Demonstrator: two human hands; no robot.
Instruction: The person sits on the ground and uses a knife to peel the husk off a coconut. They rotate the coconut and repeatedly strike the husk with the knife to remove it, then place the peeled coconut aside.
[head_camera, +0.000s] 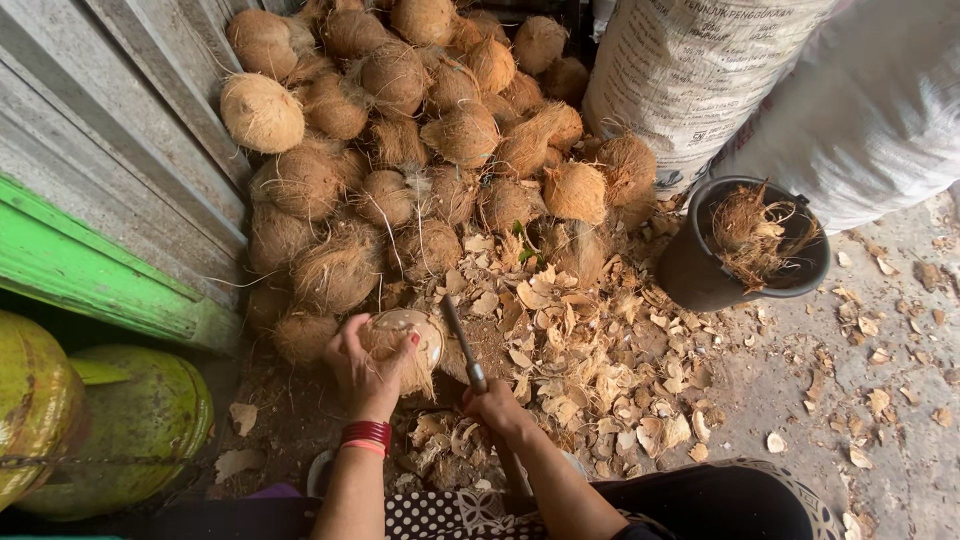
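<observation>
My left hand (362, 368) grips a brown husked coconut (405, 345) from below, its pale cut face turned up. A red band circles that wrist. My right hand (493, 405) is closed on the handle of a knife (462, 345), whose blade points up and away beside the coconut's right side. Both hands hover low over a heap of shell chips (570, 340).
A big pile of hairy coconuts (400, 130) leans against a grey wall (110, 130) with a green ledge (90, 275). A black bucket (695, 280) holding husk fibre stands right, below white sacks (700, 70). Green gas cylinders (130, 420) sit at left. Chips litter the concrete floor (880, 400).
</observation>
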